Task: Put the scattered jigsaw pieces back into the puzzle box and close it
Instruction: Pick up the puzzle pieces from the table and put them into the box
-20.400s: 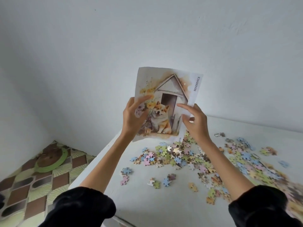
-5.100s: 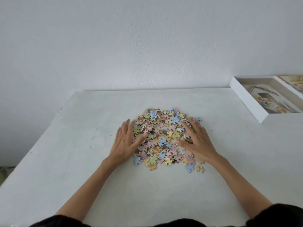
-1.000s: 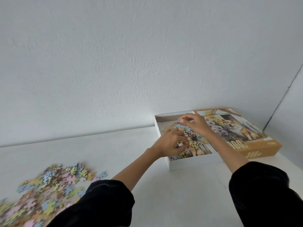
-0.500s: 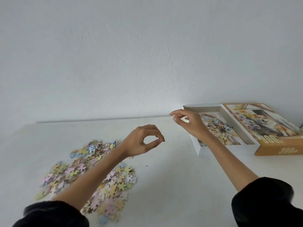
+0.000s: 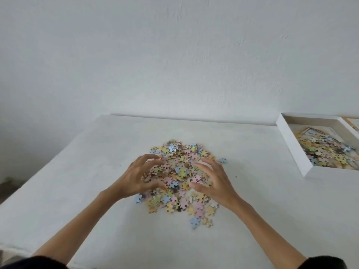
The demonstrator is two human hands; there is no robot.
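A person's left hand (image 5: 136, 177) and right hand (image 5: 214, 181), fingers spread and curled, bracket a heap of pastel cardboard jigsaw pieces (image 5: 180, 175) at the centre of a white table (image 5: 77, 191), nothing yet enclosed. The shallow white cardboard puzzle box (image 5: 291, 144), partly filled, lies open at 2 o'clock. Loose pieces may spill from a scooped double handful on the way across. Bare tabletop lies between heap and box; stragglers sit at 5 o'clock.

No legible txt anywhere: none on the open white cardboard puzzle box (image 5: 291, 146), none on the pastel jigsaw pcs (image 5: 180, 177).
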